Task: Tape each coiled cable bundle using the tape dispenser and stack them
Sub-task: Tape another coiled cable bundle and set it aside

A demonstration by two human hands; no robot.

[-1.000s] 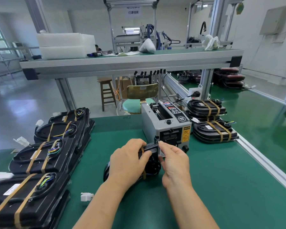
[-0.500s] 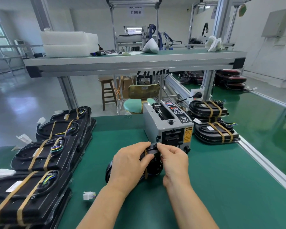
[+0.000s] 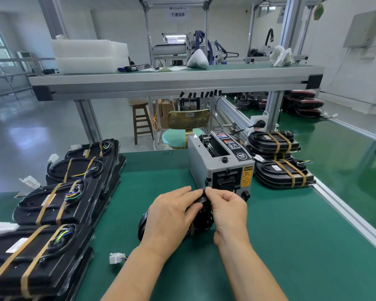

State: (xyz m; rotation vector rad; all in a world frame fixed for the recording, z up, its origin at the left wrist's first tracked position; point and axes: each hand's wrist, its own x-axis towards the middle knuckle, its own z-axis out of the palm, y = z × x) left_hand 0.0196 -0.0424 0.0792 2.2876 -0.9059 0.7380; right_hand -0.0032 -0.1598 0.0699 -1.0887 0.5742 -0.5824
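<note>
At near left, taped bundles (image 3: pixel 52 200) lay stacked in a row. In the middle, the left hand (image 3: pixel 172 216) clasped a cable bundle (image 3: pixel 204 216) on the green table (image 3: pixel 291 246), and the right hand (image 3: pixel 228 211) pinched its top edge. One tan strip showed on it, so taping seemed partway done. The tape dispenser (image 3: pixel 221 168) stood just beyond, with more taped stacks (image 3: pixel 282 172) at far right.

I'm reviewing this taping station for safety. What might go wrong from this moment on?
The right hand pinches the top of the black coiled cable bundle at the mouth of the grey tape dispenser, near its yellow caution label; it might get nicked. The left hand covers most of the bundle, so tape may land crooked. The white plug connector lies loose on the green mat by the left forearm and might snag.
</note>
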